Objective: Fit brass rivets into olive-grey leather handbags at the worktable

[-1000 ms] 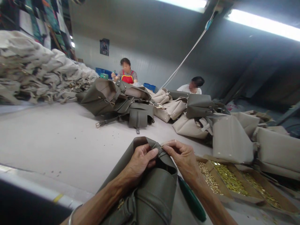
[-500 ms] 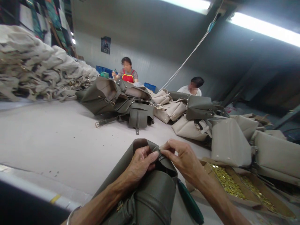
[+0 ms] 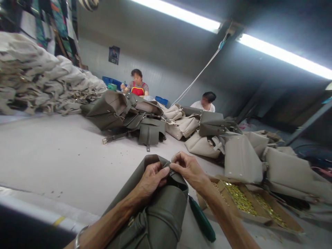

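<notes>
A dark olive handbag (image 3: pixel 166 211) lies in front of me, its open top edge facing away. My left hand (image 3: pixel 153 178) grips the bag's upper rim, thumb on top and fingers curled into the opening. At the same spot on the rim, my right hand (image 3: pixel 187 169) pinches with thumb and forefinger; whatever small thing sits between those fingertips is too small to make out. Beside the bag, under my right forearm, lies a tool with a dark green handle (image 3: pixel 201 219); its tip is hidden by the bag.
Cardboard trays (image 3: pixel 267 218) of small gold metal pieces (image 3: pixel 240 199) stand to the right. Beige bags (image 3: pixel 242 159) and olive bags (image 3: pixel 153 131) are heaped beyond. Pale bag pieces (image 3: pixel 38 76) pile up at left. Two people (image 3: pixel 138 88) sit across the table (image 3: pixel 64 155).
The camera view has shifted slightly, so the scene sits a little lower and further left. Both hands keep their hold at the bag's rim, with hardly any movement.
</notes>
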Available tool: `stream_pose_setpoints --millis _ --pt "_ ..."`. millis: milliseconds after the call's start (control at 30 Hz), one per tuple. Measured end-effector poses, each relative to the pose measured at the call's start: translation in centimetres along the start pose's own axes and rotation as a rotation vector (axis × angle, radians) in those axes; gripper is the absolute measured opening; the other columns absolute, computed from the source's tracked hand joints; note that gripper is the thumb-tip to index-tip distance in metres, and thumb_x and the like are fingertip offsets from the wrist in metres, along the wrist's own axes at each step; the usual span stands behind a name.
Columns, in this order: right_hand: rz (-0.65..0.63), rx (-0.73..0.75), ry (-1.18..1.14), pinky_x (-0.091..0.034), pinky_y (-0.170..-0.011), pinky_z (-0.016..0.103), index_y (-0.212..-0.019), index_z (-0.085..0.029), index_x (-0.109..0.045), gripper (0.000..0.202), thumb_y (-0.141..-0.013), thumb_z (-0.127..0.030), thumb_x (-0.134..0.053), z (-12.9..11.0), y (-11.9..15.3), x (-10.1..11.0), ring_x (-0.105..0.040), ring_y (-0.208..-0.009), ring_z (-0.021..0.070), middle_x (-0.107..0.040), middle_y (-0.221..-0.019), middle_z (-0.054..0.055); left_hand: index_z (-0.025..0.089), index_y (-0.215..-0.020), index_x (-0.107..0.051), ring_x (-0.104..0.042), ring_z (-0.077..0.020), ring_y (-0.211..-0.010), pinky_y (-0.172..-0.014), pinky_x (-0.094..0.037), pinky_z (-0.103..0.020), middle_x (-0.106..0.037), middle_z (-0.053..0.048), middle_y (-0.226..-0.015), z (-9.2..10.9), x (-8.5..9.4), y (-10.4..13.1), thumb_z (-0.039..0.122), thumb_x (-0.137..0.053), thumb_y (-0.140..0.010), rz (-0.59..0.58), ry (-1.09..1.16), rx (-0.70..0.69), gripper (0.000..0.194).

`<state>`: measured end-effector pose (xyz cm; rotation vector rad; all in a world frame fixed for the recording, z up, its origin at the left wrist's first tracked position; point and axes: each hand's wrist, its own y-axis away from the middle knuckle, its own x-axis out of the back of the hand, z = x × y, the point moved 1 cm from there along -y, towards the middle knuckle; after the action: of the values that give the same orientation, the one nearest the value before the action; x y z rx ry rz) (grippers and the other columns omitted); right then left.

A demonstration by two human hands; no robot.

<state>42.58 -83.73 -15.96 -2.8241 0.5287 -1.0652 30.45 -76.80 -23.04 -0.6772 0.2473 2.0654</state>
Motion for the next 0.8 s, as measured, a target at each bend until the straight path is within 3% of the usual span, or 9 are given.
stream_pose_setpoints --millis 200,500,633,800 --pt "0.038 0.071 0.015 -0.038 -0.059 0.022 -0.111 -0.016 -0.052 0.036 -0.075 -0.018 -0.060 -0.3 0.8 -0.3 -0.047 -0.065 0.0097 -0.050 -0.077 -0.003 0.014 -0.098 -0.064 -0.050 -0.0076 -0.068 -0.058 -0.037 -0.014 -0.058 -0.001 -0.081 0.0 -0.1 0.3 0.044 -0.073 -0.071 -0.036 -0.030 -0.008 0.042" --pt "0.096 0.118 0.314 -0.036 -0.063 0.025 -0.109 -0.017 -0.056 0.033 -0.076 -0.012 -0.058 -2.5 1.1 -0.9 -0.047 -0.062 0.0104 -0.051 -0.068 -0.005 0.012 -0.092 -0.061 -0.045 -0.0052 -0.060 -0.053 -0.033 -0.014 -0.053 0.002 -0.073 -0.4 0.4 0.0 0.047 -0.075 -0.068 -0.074 -0.004 -0.070 0.045" --pt "0.036 0.118 0.272 -0.035 -0.061 0.024 -0.114 -0.017 -0.055 0.040 -0.075 -0.013 -0.061 -2.2 0.7 -0.7 -0.045 -0.061 0.0099 -0.051 -0.067 -0.005 0.012 -0.092 -0.062 -0.045 -0.0061 -0.060 -0.051 -0.031 -0.015 -0.055 0.001 -0.075 -0.7 0.8 -0.3 0.054 -0.077 -0.060 -0.078 -0.010 -0.065 0.055" --pt "-0.059 0.094 0.101 -0.039 -0.057 0.022 -0.125 -0.016 -0.044 0.052 -0.078 -0.025 -0.063 -1.1 0.6 0.1 -0.047 -0.063 0.0089 -0.054 -0.081 -0.002 0.015 -0.095 -0.063 -0.048 -0.0079 -0.065 -0.055 -0.035 -0.017 -0.057 0.001 -0.079 -0.6 0.8 -0.2 0.053 -0.076 -0.061 -0.075 -0.006 -0.060 0.052"
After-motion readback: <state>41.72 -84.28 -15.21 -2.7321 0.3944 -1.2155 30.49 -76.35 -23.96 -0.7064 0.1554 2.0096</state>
